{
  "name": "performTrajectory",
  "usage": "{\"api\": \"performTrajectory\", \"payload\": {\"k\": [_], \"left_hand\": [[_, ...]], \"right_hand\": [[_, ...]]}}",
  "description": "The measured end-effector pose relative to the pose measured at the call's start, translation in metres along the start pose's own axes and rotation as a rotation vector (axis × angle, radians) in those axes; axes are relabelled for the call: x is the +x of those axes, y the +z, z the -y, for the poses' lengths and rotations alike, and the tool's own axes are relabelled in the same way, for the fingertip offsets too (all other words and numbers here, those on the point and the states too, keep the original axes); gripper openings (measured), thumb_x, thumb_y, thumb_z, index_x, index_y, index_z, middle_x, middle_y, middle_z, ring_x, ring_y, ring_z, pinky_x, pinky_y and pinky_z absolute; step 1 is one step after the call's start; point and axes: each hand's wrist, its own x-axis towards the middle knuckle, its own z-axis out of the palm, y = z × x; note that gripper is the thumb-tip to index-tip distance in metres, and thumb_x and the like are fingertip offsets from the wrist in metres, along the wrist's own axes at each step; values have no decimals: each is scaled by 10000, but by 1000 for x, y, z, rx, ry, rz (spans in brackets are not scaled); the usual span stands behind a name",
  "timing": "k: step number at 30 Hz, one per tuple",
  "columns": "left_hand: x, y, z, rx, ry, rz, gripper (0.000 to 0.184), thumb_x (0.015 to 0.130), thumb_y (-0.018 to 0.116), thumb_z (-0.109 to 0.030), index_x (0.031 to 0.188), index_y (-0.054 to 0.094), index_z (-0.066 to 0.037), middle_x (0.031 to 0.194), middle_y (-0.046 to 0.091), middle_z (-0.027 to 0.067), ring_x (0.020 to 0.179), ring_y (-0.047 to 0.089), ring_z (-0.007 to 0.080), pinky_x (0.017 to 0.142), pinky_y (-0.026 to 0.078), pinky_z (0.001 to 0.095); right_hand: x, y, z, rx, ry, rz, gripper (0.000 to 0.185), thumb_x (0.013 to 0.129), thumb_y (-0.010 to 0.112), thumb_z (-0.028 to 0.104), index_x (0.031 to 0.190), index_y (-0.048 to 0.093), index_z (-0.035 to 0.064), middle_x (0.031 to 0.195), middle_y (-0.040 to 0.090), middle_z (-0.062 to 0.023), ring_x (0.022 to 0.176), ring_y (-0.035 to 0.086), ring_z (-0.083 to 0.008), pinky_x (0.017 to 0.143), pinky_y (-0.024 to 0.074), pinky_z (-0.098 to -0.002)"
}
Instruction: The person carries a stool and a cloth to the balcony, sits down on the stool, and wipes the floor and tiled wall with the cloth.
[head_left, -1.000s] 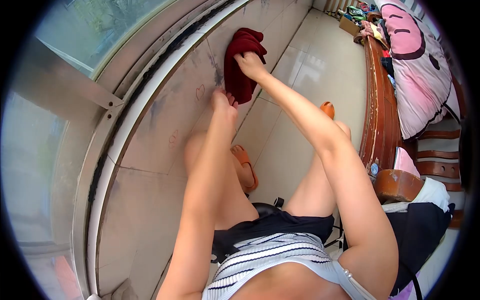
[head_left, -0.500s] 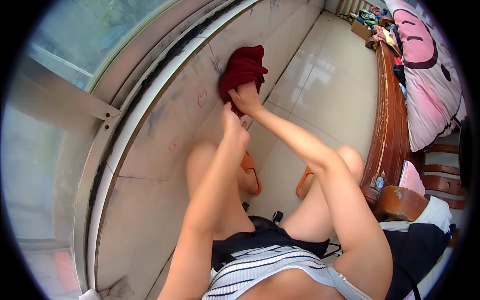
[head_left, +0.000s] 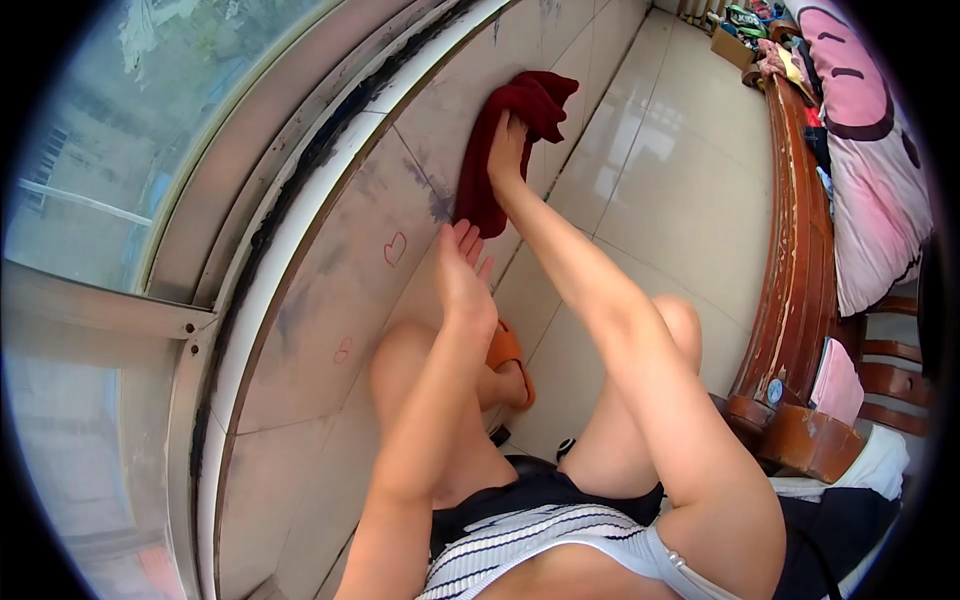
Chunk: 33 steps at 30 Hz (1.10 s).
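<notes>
A dark red cloth (head_left: 545, 100) lies bunched against the tiled wall (head_left: 340, 215) below the window. My right hand (head_left: 508, 150) presses on the cloth, its fingers partly hidden in the folds. Just under the cloth's lower end, my left hand (head_left: 463, 265) is held palm up with its fingers spread and nothing in it. Dark smudges and small red drawn hearts (head_left: 395, 249) mark the tiles beside it.
The window frame (head_left: 190, 340) curves along the left. On the right stands a wooden bench (head_left: 790, 260) with a pink pillow (head_left: 860, 170) and clothes. A cardboard box (head_left: 733, 47) sits at the far end. An orange slipper (head_left: 507, 347) is on the floor.
The cloth has shifted up and right along the wall with my right hand, after dipping lower half a second ago. My left hand has moved lower and its fingers have spread.
</notes>
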Motion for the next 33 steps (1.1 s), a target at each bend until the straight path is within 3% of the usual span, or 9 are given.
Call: {"api": "performTrajectory", "payload": {"k": [2, 6, 9, 14, 19, 22, 24, 26, 33], "left_hand": [[0, 6, 1, -7, 10, -27, 560, 928, 317, -411, 1315, 325, -6, 1356, 327, 144, 1290, 257, 234, 1056, 167, 391], [-3, 4, 0, -65, 68, -52, 524, 929, 341, -384, 1300, 341, -13, 1326, 337, 130, 1252, 287, 222, 1050, 179, 392], [-10, -1, -7, -47, 61, -26, 505, 932, 330, -378, 1283, 359, -16, 1294, 362, 120, 1222, 313, 214, 1045, 190, 389], [-6, -7, -9, -67, -67, 6, 518, 931, 322, -388, 1288, 356, -14, 1301, 358, 124, 1232, 303, 219, 1048, 189, 391], [-3, 5, -5, -15, -35, -22, 561, 929, 324, -405, 1307, 326, 9, 1327, 331, 139, 1264, 272, 230, 1056, 183, 393], [-5, 13, -1, -10, -34, 7, 581, 932, 322, -407, 1312, 306, 32, 1347, 307, 151, 1278, 259, 235, 1059, 183, 390], [-8, 12, -5, 33, 6, 10, 584, 936, 317, -401, 1313, 297, 44, 1358, 292, 160, 1278, 258, 239, 1058, 189, 385], [-6, 8, -3, 20, 6, -14, 577, 939, 314, -394, 1313, 298, 44, 1352, 299, 162, 1277, 260, 238, 1057, 191, 380], [-7, 9, -7, 51, 111, -90, 557, 942, 303, -375, 1321, 298, 33, 1368, 292, 162, 1283, 261, 237, 1049, 198, 369]], "right_hand": [[-36, -3, -13, -44, -7, -19, 433, 897, 380, 292, 1182, 465, -23, 1265, 397, -249, 1216, 279, -392, 1024, 183, -438], [-59, -15, 27, 31, 120, 304, 359, 875, 405, 271, 1074, 526, -2, 1130, 506, -226, 1082, 425, -385, 947, 299, -419], [-24, -5, 63, 67, -272, 164, 305, 851, 462, 297, 965, 567, 34, 1020, 555, -198, 996, 473, -378, 883, 344, -402], [49, 8, 62, 100, -284, -39, 362, 884, 441, 343, 989, 572, 22, 1028, 575, -180, 989, 496, -353, 880, 339, -399], [57, 9, -48, 92, 101, -219, 497, 903, 382, 391, 1178, 490, -9, 1252, 450, -216, 1158, 375, -378, 999, 262, -404], [1, -11, -76, 5, 533, -153, 606, 906, 279, 468, 1220, 446, -24, 1286, 408, -228, 1200, 302, -396, 1018, 235, -430], [-52, 5, -158, -224, 522, 26, 611, 911, 257, 459, 1201, 445, -45, 1278, 409, -239, 1198, 302, -397, 1018, 228, -437], [-69, -19, -55, -47, 746, -18, 608, 913, 254, 452, 1229, 426, -38, 1308, 367, -260, 1213, 286, -407, 1035, 190, -427], [-83, -19, 6, 105, 233, 143, 433, 880, 392, 310, 1159, 476, -10, 1235, 418, -242, 1182, 314, -388, 1024, 171, -451]]}}
